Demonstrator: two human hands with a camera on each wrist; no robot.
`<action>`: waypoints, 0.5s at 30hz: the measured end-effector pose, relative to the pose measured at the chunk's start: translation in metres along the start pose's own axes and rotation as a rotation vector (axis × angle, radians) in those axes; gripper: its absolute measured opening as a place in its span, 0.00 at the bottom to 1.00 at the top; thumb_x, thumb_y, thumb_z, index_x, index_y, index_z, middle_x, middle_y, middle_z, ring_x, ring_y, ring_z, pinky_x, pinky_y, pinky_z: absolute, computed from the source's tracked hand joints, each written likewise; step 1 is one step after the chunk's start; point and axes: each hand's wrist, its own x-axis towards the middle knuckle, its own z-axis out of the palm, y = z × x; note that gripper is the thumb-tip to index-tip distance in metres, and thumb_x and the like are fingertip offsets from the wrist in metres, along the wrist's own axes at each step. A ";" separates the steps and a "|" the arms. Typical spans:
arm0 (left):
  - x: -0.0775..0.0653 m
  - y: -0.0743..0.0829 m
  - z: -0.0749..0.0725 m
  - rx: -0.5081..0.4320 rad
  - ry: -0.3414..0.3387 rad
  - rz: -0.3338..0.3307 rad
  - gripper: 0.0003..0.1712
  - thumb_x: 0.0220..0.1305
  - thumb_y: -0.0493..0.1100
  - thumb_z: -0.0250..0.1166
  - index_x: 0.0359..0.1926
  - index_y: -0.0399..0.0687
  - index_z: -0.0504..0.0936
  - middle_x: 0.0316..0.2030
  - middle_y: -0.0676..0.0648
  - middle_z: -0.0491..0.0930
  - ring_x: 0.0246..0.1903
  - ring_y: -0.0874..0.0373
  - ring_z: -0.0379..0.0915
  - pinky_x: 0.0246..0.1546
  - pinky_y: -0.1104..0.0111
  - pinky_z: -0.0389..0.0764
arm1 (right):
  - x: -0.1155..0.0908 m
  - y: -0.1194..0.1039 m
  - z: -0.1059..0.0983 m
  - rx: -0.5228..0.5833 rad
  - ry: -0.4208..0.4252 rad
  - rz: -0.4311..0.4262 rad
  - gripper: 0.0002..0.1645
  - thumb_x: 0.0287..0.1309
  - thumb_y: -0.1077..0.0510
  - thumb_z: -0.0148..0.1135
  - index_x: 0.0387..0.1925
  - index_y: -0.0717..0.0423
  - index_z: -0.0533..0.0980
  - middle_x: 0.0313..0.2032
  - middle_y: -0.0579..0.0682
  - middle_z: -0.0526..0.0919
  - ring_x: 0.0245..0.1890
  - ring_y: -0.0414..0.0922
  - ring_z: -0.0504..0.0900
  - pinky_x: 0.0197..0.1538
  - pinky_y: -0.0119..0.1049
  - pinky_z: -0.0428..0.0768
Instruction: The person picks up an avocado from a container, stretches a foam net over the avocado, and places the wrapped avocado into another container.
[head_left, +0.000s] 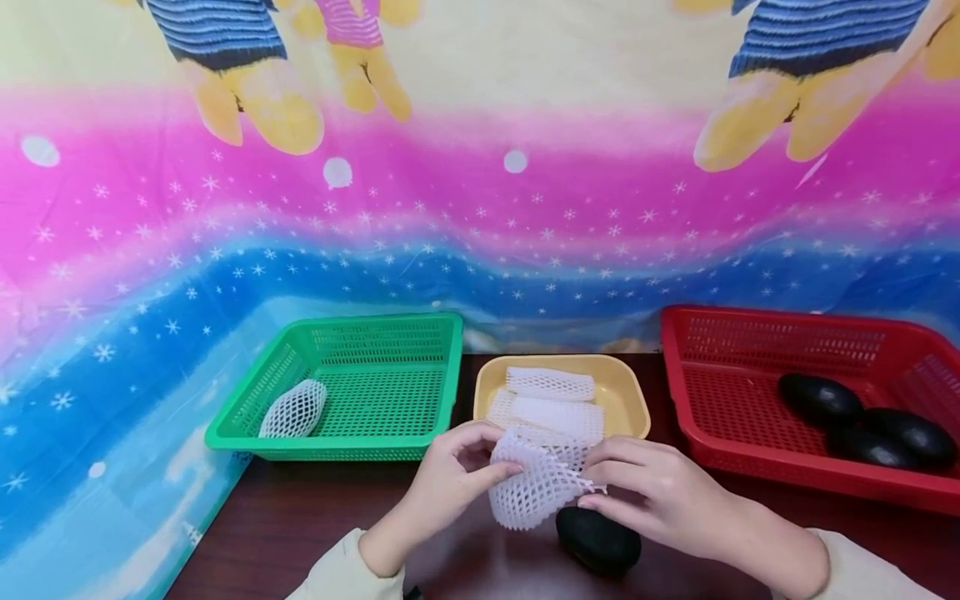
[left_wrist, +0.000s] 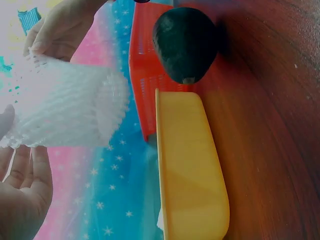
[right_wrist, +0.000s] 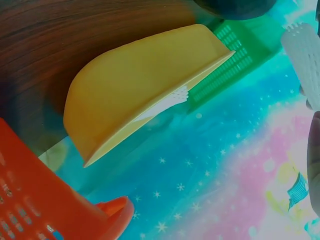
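A white foam net sleeve (head_left: 528, 492) is held up between both hands over the table. My left hand (head_left: 457, 467) pinches its left side, thumb in front. My right hand (head_left: 660, 492) pinches the frayed right end with thumb and fingertips. In the left wrist view the sleeve (left_wrist: 75, 105) hangs as an open tube, with the left hand (left_wrist: 22, 195) below and the right hand (left_wrist: 62, 30) above. Beneath the right hand, a dark avocado-like fruit (head_left: 597, 540) lies on the table, touched by neither hand; its stem end (left_wrist: 188, 80) shows in the left wrist view.
Behind the hands stands a yellow tray (head_left: 630, 400) with more foam net sleeves (head_left: 555, 412). A green basket (head_left: 337, 454) on the left holds one netted fruit (head_left: 296, 408). On the right, a red basket (head_left: 720, 458) contains dark fruits (head_left: 821, 400). A printed cloth (head_left: 480, 208) hangs behind.
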 end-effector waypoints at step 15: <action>-0.001 -0.004 -0.016 -0.024 0.020 -0.015 0.10 0.56 0.29 0.75 0.40 0.34 0.87 0.39 0.50 0.84 0.39 0.58 0.82 0.40 0.65 0.85 | -0.017 0.005 -0.009 -0.014 -0.057 0.111 0.12 0.73 0.46 0.61 0.38 0.45 0.85 0.35 0.37 0.85 0.37 0.32 0.82 0.44 0.27 0.81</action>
